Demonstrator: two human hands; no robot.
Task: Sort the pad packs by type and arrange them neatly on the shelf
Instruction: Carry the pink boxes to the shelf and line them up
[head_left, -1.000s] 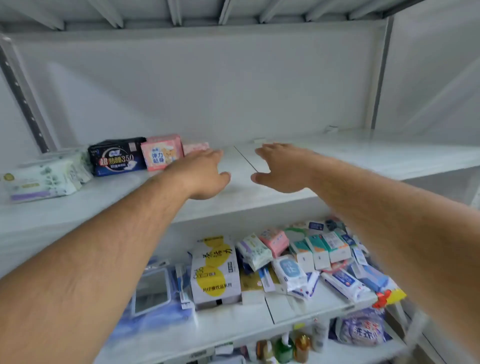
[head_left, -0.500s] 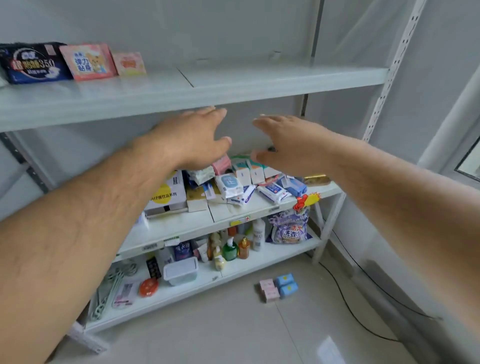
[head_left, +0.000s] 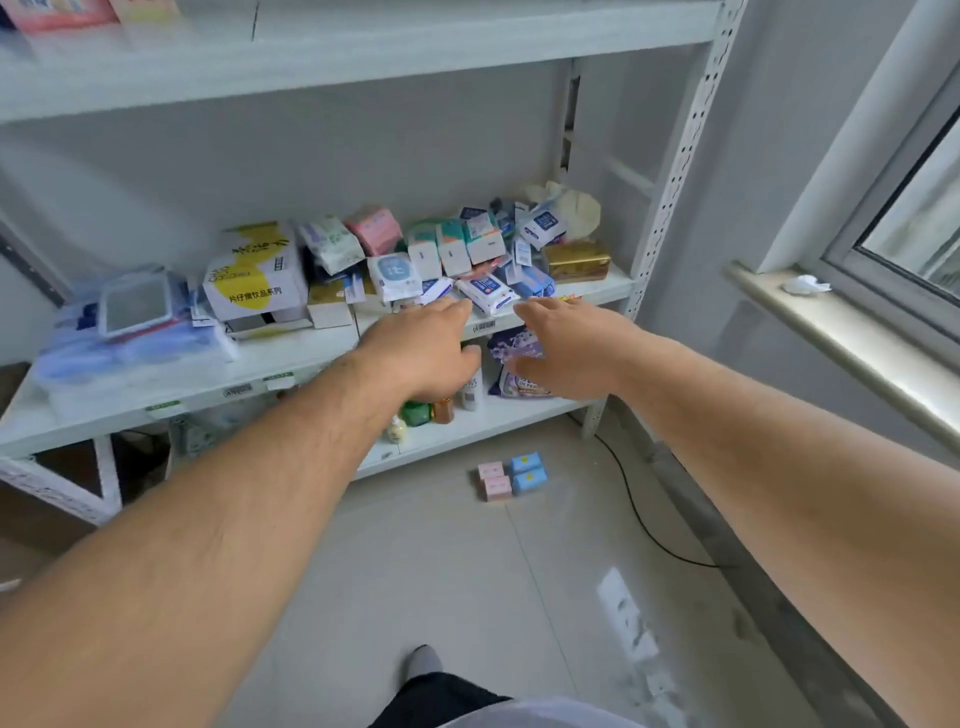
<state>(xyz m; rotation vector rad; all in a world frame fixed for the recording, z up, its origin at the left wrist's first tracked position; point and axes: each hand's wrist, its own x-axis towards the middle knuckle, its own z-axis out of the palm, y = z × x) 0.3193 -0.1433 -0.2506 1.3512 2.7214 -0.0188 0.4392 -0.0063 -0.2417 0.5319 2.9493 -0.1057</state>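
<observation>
Now reaching toward the pile (head_left: 457, 260) on the shelf (head_left: 587, 288): left hand (head_left: 421, 353), right hand (head_left: 566, 353), fingers spread, empty, ready to grab packs.

Glossy floor tiles (head_left: 415, 561); plastic-wrapped pad packs (head_left: 488, 293)

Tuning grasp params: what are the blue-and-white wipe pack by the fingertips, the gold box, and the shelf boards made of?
Blue-and-white wipe pack: looks like soft plastic film, glossy, slightly puffed, with crimped ends.
Gold box: rigid, probably card with a metallic foil finish; sharp edges, shiny reflections.
Shelf boards: likely white-painted sheet metal, smooth semi-gloss, thin folded front lip, slotted uprights. Could be laminate; the view leaves that open.
</observation>
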